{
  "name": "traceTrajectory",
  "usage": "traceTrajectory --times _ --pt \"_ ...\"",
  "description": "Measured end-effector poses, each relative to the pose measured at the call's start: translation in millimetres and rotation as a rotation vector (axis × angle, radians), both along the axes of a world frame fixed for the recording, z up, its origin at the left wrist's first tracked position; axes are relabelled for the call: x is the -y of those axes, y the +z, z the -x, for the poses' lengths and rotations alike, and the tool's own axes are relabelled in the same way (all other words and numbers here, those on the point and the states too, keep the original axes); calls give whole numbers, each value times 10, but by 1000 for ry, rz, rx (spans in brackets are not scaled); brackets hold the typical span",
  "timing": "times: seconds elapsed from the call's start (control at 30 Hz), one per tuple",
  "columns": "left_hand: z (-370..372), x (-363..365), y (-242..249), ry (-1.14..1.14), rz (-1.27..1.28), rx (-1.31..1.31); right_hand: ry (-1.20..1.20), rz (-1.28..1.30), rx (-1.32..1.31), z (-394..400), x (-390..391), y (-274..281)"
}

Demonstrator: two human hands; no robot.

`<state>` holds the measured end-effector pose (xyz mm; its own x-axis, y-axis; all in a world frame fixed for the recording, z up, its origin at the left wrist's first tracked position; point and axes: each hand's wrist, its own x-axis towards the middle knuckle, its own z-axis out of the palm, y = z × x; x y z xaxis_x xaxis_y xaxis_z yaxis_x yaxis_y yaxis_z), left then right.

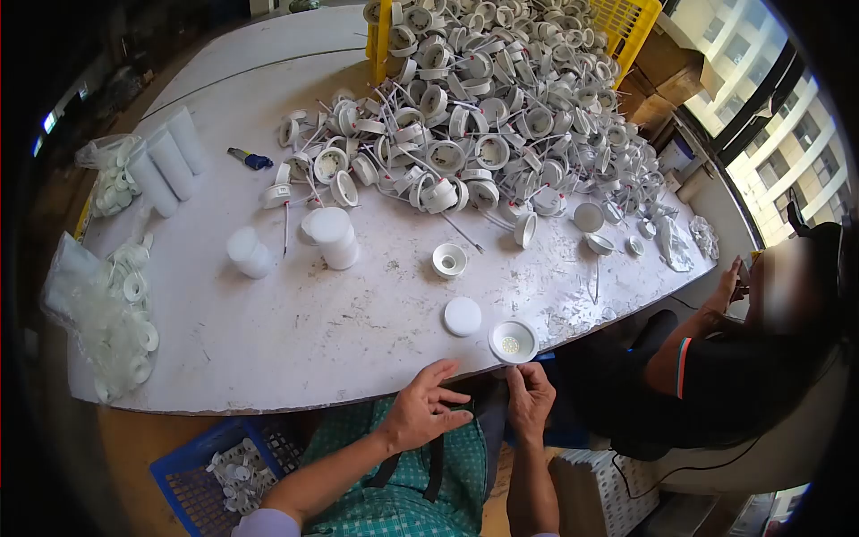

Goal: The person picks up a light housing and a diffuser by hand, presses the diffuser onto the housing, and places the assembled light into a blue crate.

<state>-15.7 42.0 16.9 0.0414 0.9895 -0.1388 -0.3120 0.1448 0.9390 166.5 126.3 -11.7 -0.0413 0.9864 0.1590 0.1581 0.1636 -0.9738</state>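
At the table's front edge, my right hand point(530, 400) pinches the near rim of a round white LED downlight housing point(514, 342). The housing faces up, with a yellowish LED disc inside. My left hand point(426, 408) hovers just in front of the edge with its fingers apart and nothing in them. A round white diffuser disc point(463, 317) lies flat on the table, left of the housing. Farther back stands a small white ring-shaped cup point(449, 260). Two stacks of white discs, a taller stack point(333, 240) and a shorter stack point(250, 253), are to the left.
A large heap of wired white housings point(483, 116) spills from a yellow crate point(631, 31). Bags of white rings point(107, 313) lie at left, near a blue cutter knife point(250, 158). A blue basket point(192, 488) is below. A person point(716, 385) sits at right.
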Motion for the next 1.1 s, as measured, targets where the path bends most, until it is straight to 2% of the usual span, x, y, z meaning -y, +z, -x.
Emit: traceTrajectory --times 0.17,0.23,0.53,0.6,0.63,0.7,0.77,0.83,0.87,0.93,1.1 --pt "-96 -57 -93 96 -86 78 194 32 -108 193 633 -50" --pt "45 94 -178 91 -171 -287 298 24 -113 282 818 -156" --pt "299 323 -218 211 -103 -77 467 -30 15 494 786 41" --pt "404 331 -233 119 -79 -116 588 -88 8 508 703 64" --pt "430 328 -226 124 -80 -109 593 -88 15 498 620 94" --pt "483 353 -193 221 -167 -184 400 20 29 430 375 188" --pt "552 360 -171 201 -162 -194 220 -206 356 440 10 221" --pt "577 377 -159 179 -163 -202 183 -401 549 494 -317 131" --pt "573 395 -158 147 -136 -224 187 -405 555 527 -424 99" --pt "588 415 -148 96 -93 -239 221 -287 667 598 -565 65" --pt "652 475 -216 67 -62 -235 237 -204 821 757 -624 139"
